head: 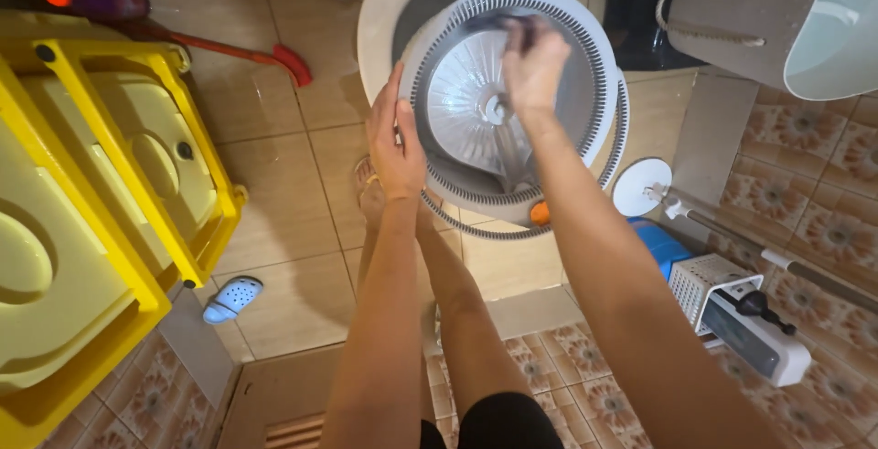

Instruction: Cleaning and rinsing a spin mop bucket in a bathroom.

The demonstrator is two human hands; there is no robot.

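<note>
Left hand (395,143) is laid open against the rim of the round white fan grille (512,92), held upright above the tiled floor (293,229), while the right hand (533,65) wipes its upper inside with closed fingers; wiping is judged under way, and steady rim support is next required.

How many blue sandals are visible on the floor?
1: a blue sandal lies on the tan floor beside the yellow rack. Its pair may be hidden.
</note>
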